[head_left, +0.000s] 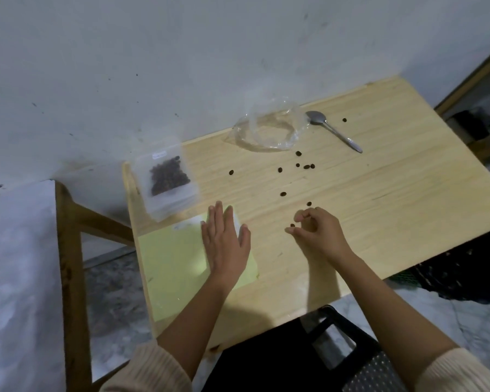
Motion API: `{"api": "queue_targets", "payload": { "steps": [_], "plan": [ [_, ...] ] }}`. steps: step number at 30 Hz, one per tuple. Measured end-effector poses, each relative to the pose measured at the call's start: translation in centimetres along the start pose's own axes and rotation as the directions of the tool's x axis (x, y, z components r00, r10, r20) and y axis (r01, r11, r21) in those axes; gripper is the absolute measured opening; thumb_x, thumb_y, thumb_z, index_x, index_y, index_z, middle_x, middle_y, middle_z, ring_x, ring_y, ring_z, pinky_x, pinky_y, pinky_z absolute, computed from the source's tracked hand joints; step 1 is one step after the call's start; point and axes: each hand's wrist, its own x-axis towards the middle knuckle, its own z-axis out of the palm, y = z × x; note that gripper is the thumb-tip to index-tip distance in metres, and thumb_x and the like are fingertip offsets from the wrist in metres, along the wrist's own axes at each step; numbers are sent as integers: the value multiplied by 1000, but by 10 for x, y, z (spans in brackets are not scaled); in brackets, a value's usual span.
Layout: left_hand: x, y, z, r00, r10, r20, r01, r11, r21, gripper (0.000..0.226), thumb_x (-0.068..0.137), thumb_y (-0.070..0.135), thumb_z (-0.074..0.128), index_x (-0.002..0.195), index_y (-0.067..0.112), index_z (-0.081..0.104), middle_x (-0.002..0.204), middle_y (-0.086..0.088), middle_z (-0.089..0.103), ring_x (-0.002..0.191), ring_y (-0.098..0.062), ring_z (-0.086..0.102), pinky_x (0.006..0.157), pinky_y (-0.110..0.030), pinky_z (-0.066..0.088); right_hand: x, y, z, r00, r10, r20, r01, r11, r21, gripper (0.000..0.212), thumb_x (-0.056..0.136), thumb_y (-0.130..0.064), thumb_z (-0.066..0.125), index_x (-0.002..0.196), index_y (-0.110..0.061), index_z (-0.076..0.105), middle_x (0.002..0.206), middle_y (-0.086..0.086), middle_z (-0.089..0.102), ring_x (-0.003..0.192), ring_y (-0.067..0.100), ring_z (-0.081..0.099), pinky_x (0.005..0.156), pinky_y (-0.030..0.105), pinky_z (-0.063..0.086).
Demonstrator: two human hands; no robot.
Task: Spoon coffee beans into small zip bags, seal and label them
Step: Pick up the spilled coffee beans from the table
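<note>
1. Nearest the person, two cream sleeves [147, 369] end at bare forearms. A black chair [266, 363] shows between them, under the near edge of the wooden tabletop [393, 210].
2. The left hand [225, 244] lies flat, palm down, fingers straight and close together. It rests on a pale yellow sheet [176, 267], which spreads mostly to that hand's left and back toward the person.
3. The right hand [320, 233] is well apart from the left, over bare wood, with its fingers curled in. Its thumb and forefinger close around a single coffee bean [292, 225]; whether they pinch it or only bracket it cannot be told.
4. Just past the right hand's knuckles lies another bean [309, 204]. More loose beans [306, 166] are scattered farther out, beyond the gap between the hands.
5. Beyond the left hand's fingertips and slightly to their left lies a filled zip bag [167, 176], dark with coffee beans. It has a small white label [159, 155] near its top. It sits on what looks like a stack of clear bags [176, 205], and neither hand touches it.
6. Farthest out, a crumpled clear plastic bag [266, 128] lies beyond both hands. A metal spoon [331, 130] sits just to the right of it, its bowl beside the plastic and its handle angled away to the right.
</note>
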Motion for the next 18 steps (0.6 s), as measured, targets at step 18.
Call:
{"api": "queue_targets", "payload": {
  "steps": [18],
  "plan": [
    [3,8,6,996,-33,-80,28,998,-64,45,91,28,46,133,11,48,152,-5,31,144,-22,18,116,-42,10,2,-13,-7,988,151,-19,-143,965,222,22,96,-14,42,75,-11,50,68,-4,49,64,9,46,57,13,36]
  ]
}}
